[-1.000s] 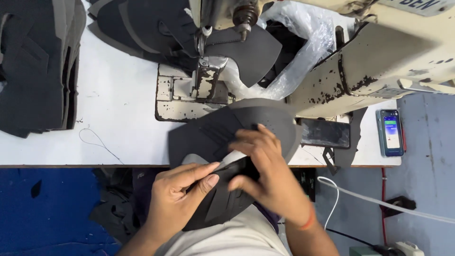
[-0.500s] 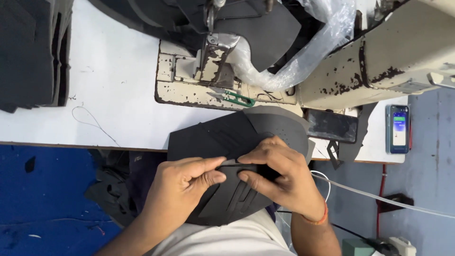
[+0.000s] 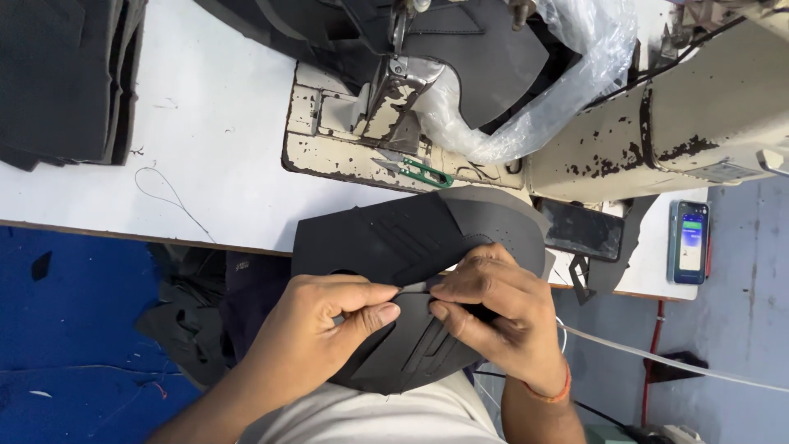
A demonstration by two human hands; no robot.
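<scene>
Now both hands pinch dark shoe-upper panel (image 3: 386, 247) at near table edge (image 3: 123, 232), partly overhanging lap. Left hand (image 3: 316, 329) thumb and fingers closed on panel edge; right hand (image 3: 501, 308) likewise clamped. Risk, judged: layers slip out of alignment if pinch loosens; overhanging piece could slide off edge.

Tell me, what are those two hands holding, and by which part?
Both the left hand and right hand pinch a dark grey, curved, stitched fabric panel at a fold near its middle.

The dark fabric panel (image 3: 394, 247) looks matt with stitched ridges; the sewing machine (image 3: 657, 131) is chipped, rusty painted metal; the plastic sheet (image 3: 567, 74) is glossy and crinkled.
</scene>
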